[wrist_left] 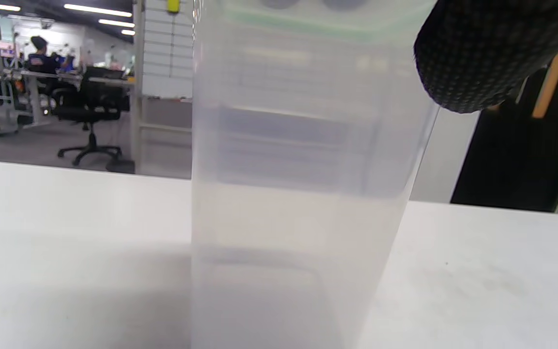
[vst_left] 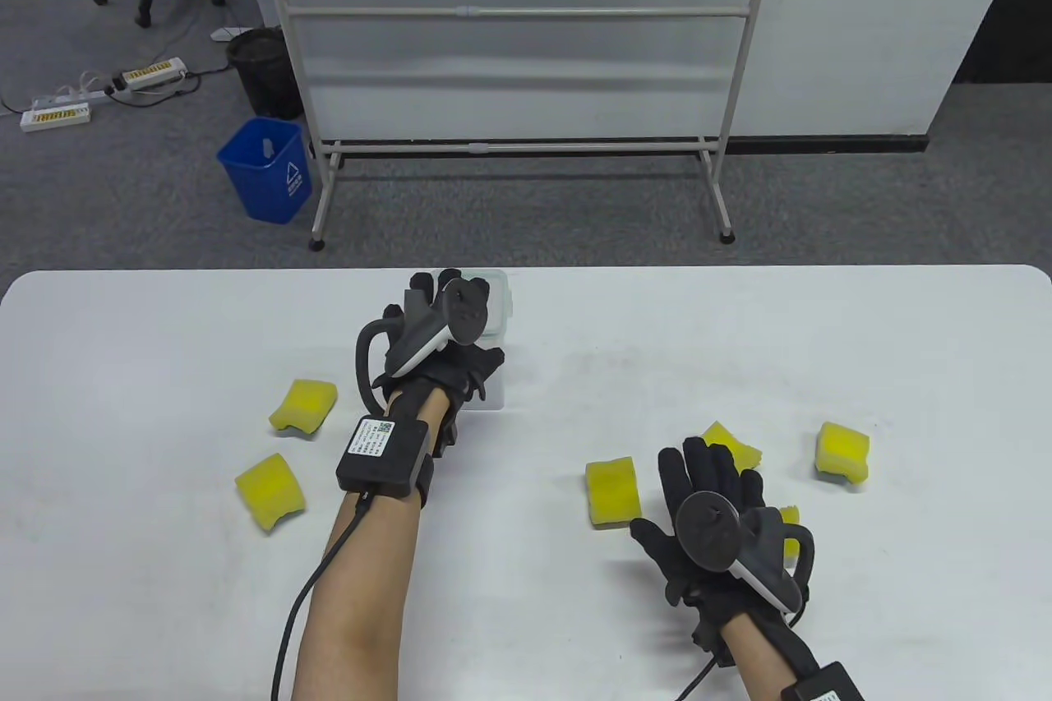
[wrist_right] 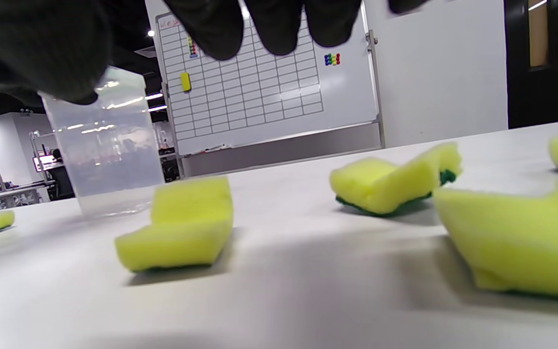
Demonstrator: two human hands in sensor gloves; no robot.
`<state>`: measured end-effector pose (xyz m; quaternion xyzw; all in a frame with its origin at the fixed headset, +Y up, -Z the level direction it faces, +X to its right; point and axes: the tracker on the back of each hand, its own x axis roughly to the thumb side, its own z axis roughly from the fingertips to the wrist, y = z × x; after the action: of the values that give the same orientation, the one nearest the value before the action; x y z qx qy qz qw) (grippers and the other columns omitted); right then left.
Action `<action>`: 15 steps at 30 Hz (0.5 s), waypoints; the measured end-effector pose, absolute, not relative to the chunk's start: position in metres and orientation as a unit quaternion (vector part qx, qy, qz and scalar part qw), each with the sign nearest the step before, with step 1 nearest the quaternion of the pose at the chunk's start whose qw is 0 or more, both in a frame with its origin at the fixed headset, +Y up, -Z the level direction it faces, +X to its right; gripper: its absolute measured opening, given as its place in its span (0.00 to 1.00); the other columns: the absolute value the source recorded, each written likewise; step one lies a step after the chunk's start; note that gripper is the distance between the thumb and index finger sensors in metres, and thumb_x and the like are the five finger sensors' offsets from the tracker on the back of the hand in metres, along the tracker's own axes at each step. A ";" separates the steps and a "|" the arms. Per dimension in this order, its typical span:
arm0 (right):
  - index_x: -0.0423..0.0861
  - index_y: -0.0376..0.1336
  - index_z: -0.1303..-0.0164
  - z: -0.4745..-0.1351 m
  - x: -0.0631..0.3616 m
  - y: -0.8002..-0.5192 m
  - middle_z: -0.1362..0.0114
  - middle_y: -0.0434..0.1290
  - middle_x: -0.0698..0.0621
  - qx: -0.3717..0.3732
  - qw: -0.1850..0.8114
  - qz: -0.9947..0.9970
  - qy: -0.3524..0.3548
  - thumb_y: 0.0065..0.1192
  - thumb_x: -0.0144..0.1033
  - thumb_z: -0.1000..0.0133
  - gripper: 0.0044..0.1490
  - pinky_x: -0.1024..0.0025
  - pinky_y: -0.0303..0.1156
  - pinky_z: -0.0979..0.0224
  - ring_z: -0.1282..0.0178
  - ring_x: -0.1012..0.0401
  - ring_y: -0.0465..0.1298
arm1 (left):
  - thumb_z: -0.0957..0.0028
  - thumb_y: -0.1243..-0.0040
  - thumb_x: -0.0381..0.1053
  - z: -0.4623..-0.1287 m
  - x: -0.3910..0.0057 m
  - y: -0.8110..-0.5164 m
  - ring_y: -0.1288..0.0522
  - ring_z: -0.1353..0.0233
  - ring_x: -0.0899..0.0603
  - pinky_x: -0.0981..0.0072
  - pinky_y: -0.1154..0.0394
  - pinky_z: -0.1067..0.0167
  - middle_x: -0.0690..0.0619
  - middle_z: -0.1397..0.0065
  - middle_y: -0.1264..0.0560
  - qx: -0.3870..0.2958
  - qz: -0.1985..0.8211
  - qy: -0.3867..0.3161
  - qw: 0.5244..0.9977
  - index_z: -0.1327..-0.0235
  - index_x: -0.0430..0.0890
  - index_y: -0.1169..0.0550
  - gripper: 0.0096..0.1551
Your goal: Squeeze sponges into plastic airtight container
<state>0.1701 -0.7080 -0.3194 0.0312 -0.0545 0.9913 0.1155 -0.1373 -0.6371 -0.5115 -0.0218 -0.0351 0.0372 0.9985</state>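
Observation:
A tall clear plastic container (vst_left: 503,297) stands upright at the table's far middle; it fills the left wrist view (wrist_left: 303,194), where a green seal shows at its lid. My left hand (vst_left: 448,302) grips its top, fingers over the lid and the thumb (wrist_left: 482,53) at its side. Several yellow sponges with green backing lie on the table: two at the left (vst_left: 304,405) (vst_left: 269,491), the others at the right. My right hand (vst_left: 675,487) hovers open and empty, fingers spread, between one sponge (vst_left: 614,491) and another (vst_left: 731,442); a third (vst_left: 791,524) lies partly under it.
One more sponge (vst_left: 842,450) lies at the far right. In the right wrist view the sponges (wrist_right: 177,228) (wrist_right: 390,182) (wrist_right: 516,242) lie close ahead and the container (wrist_right: 104,145) stands behind at the left. A whiteboard stand (vst_left: 518,142) is beyond the table's far edge.

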 end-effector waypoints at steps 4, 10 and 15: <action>0.54 0.47 0.16 -0.320 0.172 -0.708 0.10 0.48 0.48 0.025 0.124 0.991 -0.053 0.61 0.69 0.52 0.57 0.40 0.44 0.18 0.10 0.45 0.48 | 0.55 0.38 0.71 -0.499 -0.134 -0.635 0.58 0.14 0.35 0.29 0.49 0.23 0.54 0.11 0.56 -0.012 0.015 -0.050 0.999 0.21 0.62 0.50 0.54; 0.55 0.47 0.16 -0.320 0.171 -0.710 0.10 0.48 0.47 0.021 0.122 0.991 -0.045 0.60 0.70 0.52 0.57 0.39 0.44 0.18 0.10 0.45 0.49 | 0.55 0.39 0.72 -0.465 -0.126 -0.635 0.56 0.16 0.32 0.31 0.47 0.23 0.52 0.12 0.54 0.005 0.000 -0.085 0.996 0.20 0.60 0.49 0.53; 0.54 0.47 0.16 -0.319 0.165 -0.707 0.10 0.48 0.47 0.020 0.114 0.992 -0.052 0.60 0.70 0.52 0.57 0.39 0.44 0.18 0.10 0.45 0.49 | 0.54 0.41 0.73 -0.430 -0.116 -0.637 0.53 0.18 0.31 0.32 0.43 0.23 0.50 0.13 0.51 0.033 -0.018 -0.120 0.992 0.19 0.59 0.47 0.52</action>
<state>0.1655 -0.7074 -0.3185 0.0201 -0.0517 0.9919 0.1142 -0.1161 -0.6369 -0.4304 0.0327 -0.1205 -0.0184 0.9920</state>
